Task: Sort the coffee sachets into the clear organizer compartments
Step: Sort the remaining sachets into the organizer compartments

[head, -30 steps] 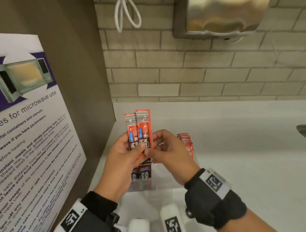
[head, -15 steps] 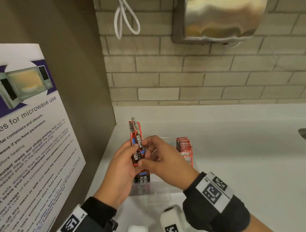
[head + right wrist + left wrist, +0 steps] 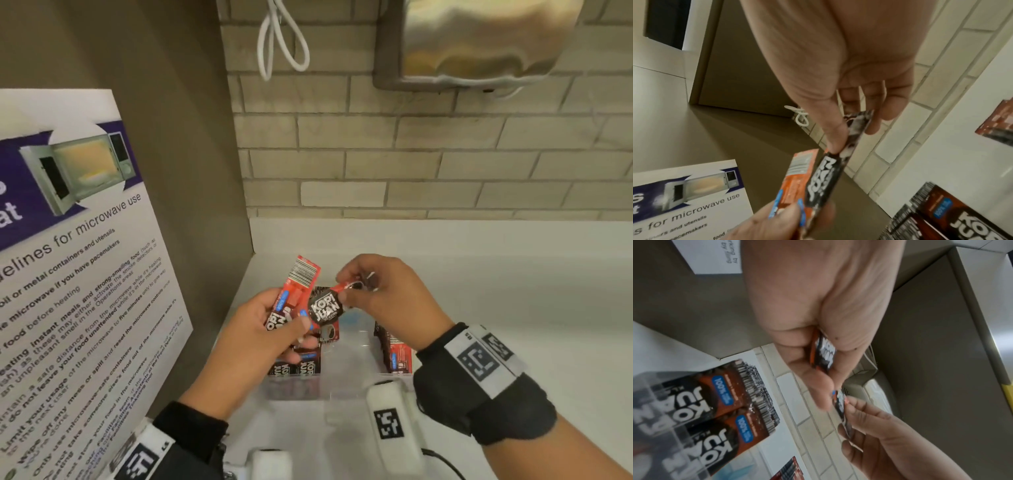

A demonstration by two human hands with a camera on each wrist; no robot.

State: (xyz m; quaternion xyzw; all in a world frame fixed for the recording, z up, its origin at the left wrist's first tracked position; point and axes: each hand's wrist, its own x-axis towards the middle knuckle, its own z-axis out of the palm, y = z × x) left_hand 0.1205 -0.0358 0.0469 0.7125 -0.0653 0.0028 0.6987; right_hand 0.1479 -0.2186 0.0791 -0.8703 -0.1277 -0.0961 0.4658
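Note:
My left hand [image 3: 284,329] grips a red coffee sachet [image 3: 297,291], tilted with its barcode end up; it shows in my fingers [image 3: 823,353] in the left wrist view. My right hand [image 3: 356,286] pinches the top end of a second sachet [image 3: 325,308] with a black label. That sachet's lower end reaches my left fingertips [image 3: 789,214]. Both hands hover over the clear organizer [image 3: 346,387] on the white counter. Several dark sachets [image 3: 296,366] stand in its left compartment and red ones [image 3: 397,353] in its right; the middle one looks bare.
A microwave-use poster [image 3: 75,274] leans on the brown side wall at the left. A brick wall lies behind, with a metal dispenser [image 3: 479,44] and a white cord [image 3: 281,37] hanging above. The white counter [image 3: 496,308] stretches to the right.
The two sachets were held upright together in both hands. Now my right hand has drawn one off to the right and tipped it, and both hands have sunk toward the organizer.

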